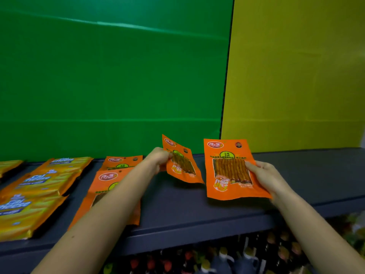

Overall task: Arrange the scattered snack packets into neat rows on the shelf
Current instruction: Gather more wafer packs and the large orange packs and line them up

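My left hand (159,158) pinches the left edge of an orange snack packet (182,162) that is lifted and tilted above the dark shelf (177,206). My right hand (264,176) grips the right edge of a second orange packet (230,171), held face up just over the shelf. Two more orange packets lie flat in a column to the left, the far one (122,162) and the near one (104,186), partly hidden under my left forearm.
Yellow Cal Cheese wafer packs (45,180) lie in a column at the shelf's left. A green panel (110,76) and a yellow panel (296,76) form the back wall. Bottles (227,258) stand on the level below the shelf's front edge.
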{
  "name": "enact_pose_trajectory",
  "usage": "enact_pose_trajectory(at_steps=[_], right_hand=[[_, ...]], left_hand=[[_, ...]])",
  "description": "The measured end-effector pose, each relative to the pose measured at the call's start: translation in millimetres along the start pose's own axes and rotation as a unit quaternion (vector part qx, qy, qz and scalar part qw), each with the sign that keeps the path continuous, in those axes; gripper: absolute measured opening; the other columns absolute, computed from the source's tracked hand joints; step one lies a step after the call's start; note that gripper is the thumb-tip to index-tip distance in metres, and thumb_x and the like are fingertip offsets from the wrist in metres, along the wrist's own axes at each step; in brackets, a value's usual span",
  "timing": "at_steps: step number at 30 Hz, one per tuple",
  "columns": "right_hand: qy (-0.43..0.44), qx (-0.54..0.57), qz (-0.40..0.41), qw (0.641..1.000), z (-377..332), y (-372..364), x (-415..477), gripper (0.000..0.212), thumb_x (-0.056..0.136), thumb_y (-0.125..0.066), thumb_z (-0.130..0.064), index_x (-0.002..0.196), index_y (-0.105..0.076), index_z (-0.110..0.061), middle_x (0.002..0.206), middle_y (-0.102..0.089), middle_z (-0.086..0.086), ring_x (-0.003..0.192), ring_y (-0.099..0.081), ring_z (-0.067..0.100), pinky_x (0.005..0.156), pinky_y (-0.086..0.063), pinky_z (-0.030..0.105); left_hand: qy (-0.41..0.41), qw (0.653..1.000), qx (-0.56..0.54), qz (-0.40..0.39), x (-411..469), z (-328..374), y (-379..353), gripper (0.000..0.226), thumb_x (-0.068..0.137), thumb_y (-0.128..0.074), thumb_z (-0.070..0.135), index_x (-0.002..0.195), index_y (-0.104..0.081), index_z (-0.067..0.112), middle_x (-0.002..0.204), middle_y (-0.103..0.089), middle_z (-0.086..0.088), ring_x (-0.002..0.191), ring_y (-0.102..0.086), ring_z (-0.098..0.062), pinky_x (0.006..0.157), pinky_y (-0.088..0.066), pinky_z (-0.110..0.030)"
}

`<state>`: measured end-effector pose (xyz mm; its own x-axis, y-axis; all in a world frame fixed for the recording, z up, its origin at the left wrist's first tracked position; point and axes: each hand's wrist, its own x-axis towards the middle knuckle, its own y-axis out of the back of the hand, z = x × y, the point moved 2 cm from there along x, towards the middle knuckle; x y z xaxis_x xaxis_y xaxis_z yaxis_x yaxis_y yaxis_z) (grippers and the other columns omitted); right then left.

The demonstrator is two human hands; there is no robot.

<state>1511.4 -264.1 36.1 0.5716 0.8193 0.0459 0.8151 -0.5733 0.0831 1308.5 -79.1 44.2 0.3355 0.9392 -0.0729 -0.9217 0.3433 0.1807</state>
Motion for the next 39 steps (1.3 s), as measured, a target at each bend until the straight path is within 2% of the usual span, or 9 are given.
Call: enact_pose_trajectory(at_steps=[5,7,10,14,18,23,27,33,39], right_hand=[[0.004,-0.007,-0.057,0.998,5,1,29,0.023,0.097,-0.046,-0.027,0.087,-0.065,-0.018,0.073,-0.070,0.006,0.049,-0.067,0.010,0.048,-0.054,0.022],[0.004,-0.015,-0.073,0.997,9,-1,36,0.023,0.097,-0.046,-0.026,0.090,-0.066,-0.017,0.075,-0.070,0.007,0.049,-0.067,0.010,0.048,-0.054,0.022],[-0.003,-0.029,-0.091,0.995,16,-6,41,0.024,0.098,-0.045,-0.025,0.098,-0.066,-0.013,0.081,-0.071,0.009,0.062,-0.069,0.017,0.056,-0.055,0.026],[-0.001,-0.039,-0.125,0.991,22,-14,39,0.023,0.098,-0.044,-0.023,0.101,-0.064,-0.012,0.087,-0.070,0.011,0.070,-0.067,0.020,0.058,-0.054,0.027],[0.021,-0.050,-0.143,0.988,26,-26,36,0.021,0.098,-0.045,-0.021,0.096,-0.064,-0.014,0.090,-0.071,0.011,0.074,-0.068,0.020,0.066,-0.055,0.031],[0.027,-0.078,-0.167,0.982,36,-43,31,0.019,0.097,-0.048,-0.020,0.101,-0.065,-0.012,0.093,-0.071,0.011,0.082,-0.069,0.022,0.078,-0.056,0.038],[0.086,-0.186,-0.127,0.971,37,-52,29,0.019,0.094,-0.051,-0.022,0.104,-0.063,-0.011,0.103,-0.069,0.008,0.097,-0.066,0.024,0.086,-0.052,0.035],[0.154,-0.370,-0.103,0.910,33,-64,24,0.031,0.093,-0.052,-0.031,0.117,-0.055,-0.012,0.112,-0.065,0.005,0.107,-0.060,0.025,0.085,-0.044,0.029],[0.187,-0.500,-0.087,0.841,30,-66,20,0.037,0.094,-0.044,-0.038,0.119,-0.051,-0.012,0.116,-0.062,0.010,0.109,-0.058,0.030,0.083,-0.047,0.035]], left_hand=[[0.037,0.997,0.043,0.044,18,-9,-12,0.019,0.092,-0.046,0.000,0.075,-0.050,0.006,0.058,-0.059,-0.008,0.028,-0.055,-0.008,0.036,-0.048,-0.021],[0.059,0.995,0.061,0.049,18,-11,-13,0.019,0.093,-0.045,0.001,0.075,-0.050,0.004,0.058,-0.061,-0.007,0.038,-0.059,-0.013,0.040,-0.050,-0.022],[0.082,0.992,0.082,0.046,20,-17,-15,0.015,0.094,-0.043,0.002,0.084,-0.054,0.003,0.079,-0.062,-0.012,0.066,-0.060,-0.021,0.064,-0.053,-0.033],[0.102,0.992,0.064,0.047,19,-23,-19,0.032,0.094,-0.043,0.008,0.124,-0.049,0.000,0.126,-0.057,-0.019,0.111,-0.058,-0.030,0.100,-0.046,-0.042],[0.079,0.992,0.072,0.060,11,-19,-20,0.037,0.095,-0.043,0.011,0.131,-0.044,0.000,0.125,-0.054,-0.016,0.110,-0.053,-0.026,0.092,-0.041,-0.032],[-0.018,0.969,0.222,0.105,-6,-12,-5,0.020,0.092,-0.047,0.012,0.106,-0.059,0.003,0.102,-0.056,-0.014,0.091,-0.051,-0.023,0.079,-0.042,-0.032],[-0.105,0.912,0.367,0.152,-31,-8,7,0.024,0.093,-0.047,0.016,0.105,-0.064,0.004,0.108,-0.065,-0.015,0.100,-0.060,-0.029,0.087,-0.046,-0.035],[-0.134,0.838,0.490,0.198,-56,-22,33,0.021,0.091,-0.046,0.021,0.099,-0.063,0.013,0.108,-0.067,-0.011,0.099,-0.060,-0.031,0.080,-0.048,-0.037],[-0.165,0.800,0.517,0.256,-76,-32,52,0.021,0.091,-0.046,0.025,0.099,-0.064,0.017,0.108,-0.067,-0.008,0.101,-0.059,-0.031,0.076,-0.046,-0.036]])
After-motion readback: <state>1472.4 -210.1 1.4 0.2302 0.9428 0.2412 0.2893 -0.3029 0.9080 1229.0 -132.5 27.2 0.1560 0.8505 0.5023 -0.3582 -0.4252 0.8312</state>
